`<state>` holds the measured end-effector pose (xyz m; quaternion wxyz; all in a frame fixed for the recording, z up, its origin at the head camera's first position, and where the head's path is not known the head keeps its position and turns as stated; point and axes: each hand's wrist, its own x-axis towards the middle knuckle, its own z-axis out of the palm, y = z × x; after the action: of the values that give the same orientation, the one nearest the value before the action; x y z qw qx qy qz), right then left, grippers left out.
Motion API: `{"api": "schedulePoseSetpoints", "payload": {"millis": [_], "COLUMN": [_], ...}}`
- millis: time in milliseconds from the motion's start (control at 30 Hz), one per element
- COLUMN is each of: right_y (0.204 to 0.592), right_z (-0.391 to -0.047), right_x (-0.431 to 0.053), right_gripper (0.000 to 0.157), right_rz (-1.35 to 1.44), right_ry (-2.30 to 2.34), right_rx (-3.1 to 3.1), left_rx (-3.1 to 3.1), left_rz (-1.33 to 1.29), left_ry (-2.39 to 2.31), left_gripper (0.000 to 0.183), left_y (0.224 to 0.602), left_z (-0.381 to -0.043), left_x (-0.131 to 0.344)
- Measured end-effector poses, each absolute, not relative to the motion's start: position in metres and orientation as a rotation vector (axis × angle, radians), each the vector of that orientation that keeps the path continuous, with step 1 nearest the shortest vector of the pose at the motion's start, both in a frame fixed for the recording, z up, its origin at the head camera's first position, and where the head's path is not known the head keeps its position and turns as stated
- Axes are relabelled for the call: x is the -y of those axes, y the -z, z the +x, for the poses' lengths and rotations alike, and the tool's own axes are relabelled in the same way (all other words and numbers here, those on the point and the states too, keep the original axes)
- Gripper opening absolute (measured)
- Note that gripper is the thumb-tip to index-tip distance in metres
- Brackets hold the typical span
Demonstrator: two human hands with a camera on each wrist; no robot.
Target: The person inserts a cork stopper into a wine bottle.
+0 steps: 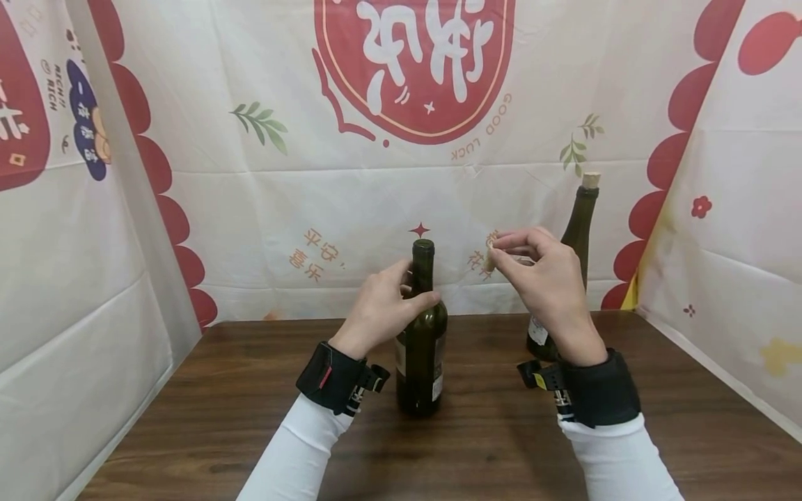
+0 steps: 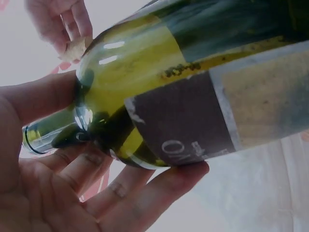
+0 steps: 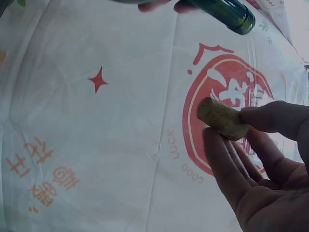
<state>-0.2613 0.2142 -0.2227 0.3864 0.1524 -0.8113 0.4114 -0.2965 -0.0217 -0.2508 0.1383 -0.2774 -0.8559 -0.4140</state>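
Note:
A dark green wine bottle (image 1: pixel 421 379) stands upright on the table, its mouth uncorked. My left hand (image 1: pixel 383 306) holds it where the neck meets the shoulder, thumb on the near side and fingers round the far side. A dark, partly worn label (image 2: pixel 181 118) shows close up in the left wrist view. To the right of the bottle, at about the height of its mouth, my right hand (image 1: pixel 551 278) pinches a cork (image 3: pixel 222 118) between thumb and fingers. The cork is apart from the bottle and lies slantwise in the right wrist view.
Behind my right hand stands a second green bottle (image 1: pixel 583 223) with a cork (image 1: pixel 591 180) in its mouth; the hand hides part of it. Printed cloth (image 1: pixel 263 209) walls in the brown wooden table (image 1: pixel 263 410) at the back and both sides.

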Motion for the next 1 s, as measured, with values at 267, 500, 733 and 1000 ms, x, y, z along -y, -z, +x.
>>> {"api": "schedulePoseSetpoints", "payload": {"millis": [267, 500, 733, 1000], "right_y": [0.219, 0.213, 0.205, 0.203], "right_z": [-0.259, -0.251, -0.238, -0.229], "right_x": [-0.196, -0.184, -0.176, -0.175], "right_gripper": [0.014, 0.012, 0.013, 0.016], "right_rz": [0.465, 0.502, 0.521, 0.562], "right_ry": [-1.158, -1.215, -1.255, -1.237], "right_rx": [1.898, 1.813, 1.753, 1.756], "left_rx": [2.458, 2.45, 2.43, 2.41], "left_rz": [-0.944, -1.1, -1.257, -1.363], "left_ry": [1.264, 1.303, 1.376, 1.398], "left_gripper": [0.039, 0.041, 0.043, 0.041], "left_y": [0.251, 0.251, 0.25, 0.25], "left_z": [-0.295, -0.294, -0.29, -0.288], "left_x": [0.021, 0.018, 0.015, 0.014]}}
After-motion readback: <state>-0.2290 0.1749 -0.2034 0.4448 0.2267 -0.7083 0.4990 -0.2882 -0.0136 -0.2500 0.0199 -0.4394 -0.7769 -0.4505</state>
